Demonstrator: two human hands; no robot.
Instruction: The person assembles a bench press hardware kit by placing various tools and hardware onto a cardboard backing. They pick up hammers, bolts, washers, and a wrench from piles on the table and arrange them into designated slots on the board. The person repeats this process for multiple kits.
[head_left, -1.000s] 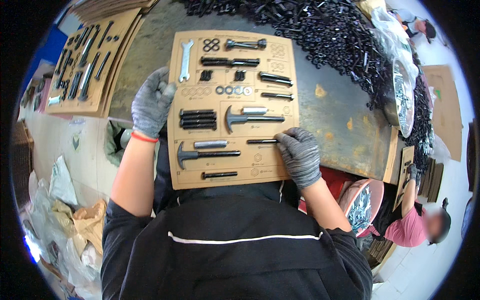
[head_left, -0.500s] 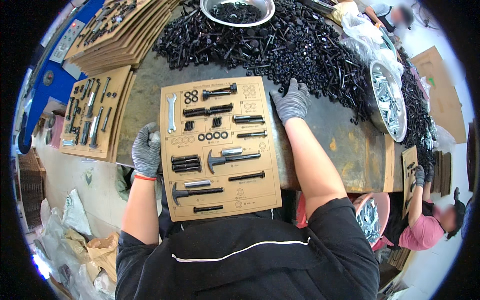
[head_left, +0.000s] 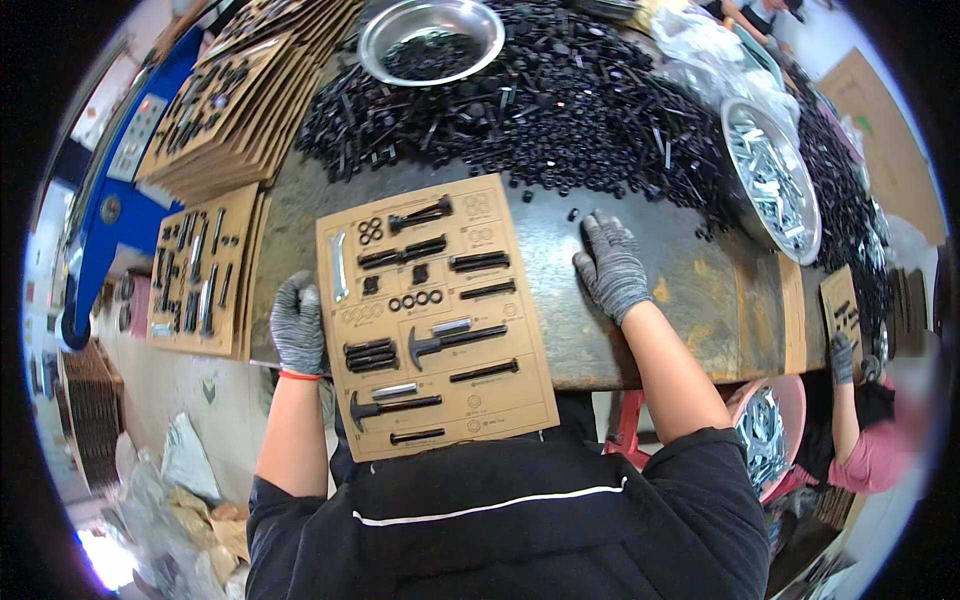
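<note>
A brown cardboard hardware board (head_left: pixel 535 375) rests over the table's near edge and my lap, slightly tilted. Fixed on it are an open-ended wrench (head_left: pixel 339 265), black bolts (head_left: pixel 485 371), washers and nuts, silver sleeves and two T-shaped black bolts (head_left: pixel 455 341). My left hand (head_left: pixel 298 328), in a grey glove, is closed at the board's left edge, its fingertips partly hidden. To the right of the board, my gloved right hand (head_left: pixel 612 265) lies on the tabletop with thumb and fingers apart. A loose black nut (head_left: pixel 573 214) sits by its fingertips.
A heap of black bolts and nuts (head_left: pixel 560 110) covers the table's far side, with a metal bowl (head_left: pixel 493 30) on it. Another bowl (head_left: pixel 735 190) holds silver parts. Stacked filled boards (head_left: pixel 240 130) stand left. A co-worker's gloved hand (head_left: pixel 842 355) is at far right.
My right hand has drawn back from the nut heap toward the right, and a nut now lies apart from the heap. The view has shifted; my left hand stays at the board.
</note>
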